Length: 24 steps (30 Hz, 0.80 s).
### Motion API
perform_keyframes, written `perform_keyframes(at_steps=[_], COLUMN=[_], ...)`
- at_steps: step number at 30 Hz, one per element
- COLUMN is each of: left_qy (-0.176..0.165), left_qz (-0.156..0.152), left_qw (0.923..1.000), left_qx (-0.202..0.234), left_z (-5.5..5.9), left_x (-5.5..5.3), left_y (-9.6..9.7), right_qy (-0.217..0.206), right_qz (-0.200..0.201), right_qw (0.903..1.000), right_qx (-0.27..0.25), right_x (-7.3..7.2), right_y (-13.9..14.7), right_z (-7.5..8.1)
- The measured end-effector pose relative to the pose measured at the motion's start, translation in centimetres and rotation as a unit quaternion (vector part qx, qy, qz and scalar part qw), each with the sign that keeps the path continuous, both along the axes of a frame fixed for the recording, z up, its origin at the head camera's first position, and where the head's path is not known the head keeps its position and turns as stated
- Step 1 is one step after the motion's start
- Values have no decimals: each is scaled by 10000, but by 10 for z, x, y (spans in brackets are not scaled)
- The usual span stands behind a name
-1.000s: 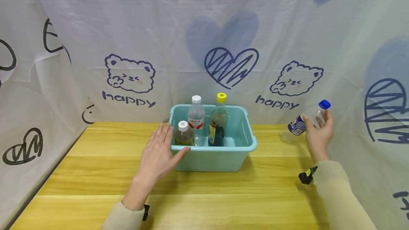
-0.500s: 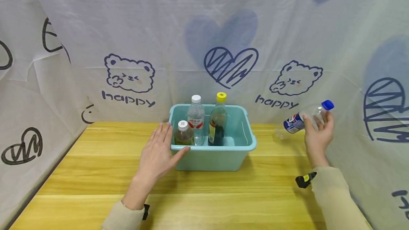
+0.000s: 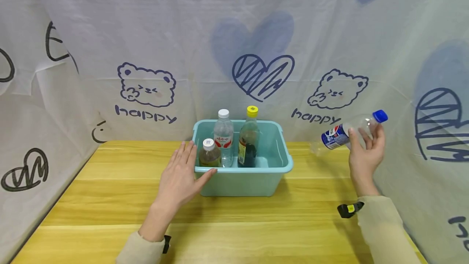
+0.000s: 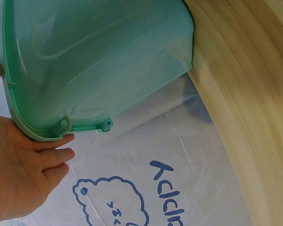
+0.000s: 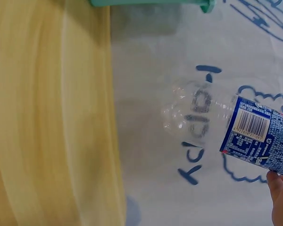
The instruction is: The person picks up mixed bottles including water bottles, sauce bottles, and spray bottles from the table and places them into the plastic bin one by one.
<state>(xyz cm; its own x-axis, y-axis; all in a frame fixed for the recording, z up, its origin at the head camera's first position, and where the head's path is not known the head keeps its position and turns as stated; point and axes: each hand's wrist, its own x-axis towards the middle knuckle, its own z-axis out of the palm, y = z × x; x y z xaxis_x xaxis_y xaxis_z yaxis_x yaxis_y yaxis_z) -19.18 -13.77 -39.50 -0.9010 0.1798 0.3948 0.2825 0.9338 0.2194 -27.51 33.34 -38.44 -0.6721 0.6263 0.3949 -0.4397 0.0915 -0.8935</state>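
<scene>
A clear plastic bottle (image 3: 335, 136) with a blue cap and a blue Pepsi label is gripped by my right hand (image 3: 366, 156), tilted with its cap up to the right. Its label with a barcode and its clear base show in the right wrist view. My left hand (image 3: 179, 176) rests at the left corner of the light teal bin (image 3: 242, 182), fingers straight along the side and thumb on the front rim. Inside the bin stand a short white-capped bottle (image 3: 210, 157), a clear white-capped water bottle (image 3: 224, 133) and a yellow-capped bottle (image 3: 249, 137) with dark liquid.
The bin stands on a wood-grain table (image 3: 234, 231) near its back edge. A pale curtain (image 3: 205, 31) printed with hearts and bears hangs behind and along both sides. Wrist-camera mounts, such as the black one (image 3: 349, 209), sit at the cuffs.
My right hand has lifted the blue-capped bottle slightly and tilted it flatter, its base swinging left toward the bin. My left hand and the bin stay as they were.
</scene>
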Motion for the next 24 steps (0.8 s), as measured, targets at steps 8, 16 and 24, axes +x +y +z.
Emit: perform_keyframes(at_steps=[8, 16, 24], left_qy=[-25, -32, -32], left_qz=[-1, -1, -2], left_qw=[10000, 10000, 10000], left_qx=[1, 3, 26], left_z=[1, 1, 2], left_x=[0, 1, 0], left_y=[0, 0, 0], right_qy=[634, 1208, 1513], right_qz=[96, 280, 505], right_qw=[9977, 9919, 9868], right_qx=[218, 282, 265], right_x=[8, 15, 21], right_y=[-12, -25, -38], right_z=[15, 32, 47])
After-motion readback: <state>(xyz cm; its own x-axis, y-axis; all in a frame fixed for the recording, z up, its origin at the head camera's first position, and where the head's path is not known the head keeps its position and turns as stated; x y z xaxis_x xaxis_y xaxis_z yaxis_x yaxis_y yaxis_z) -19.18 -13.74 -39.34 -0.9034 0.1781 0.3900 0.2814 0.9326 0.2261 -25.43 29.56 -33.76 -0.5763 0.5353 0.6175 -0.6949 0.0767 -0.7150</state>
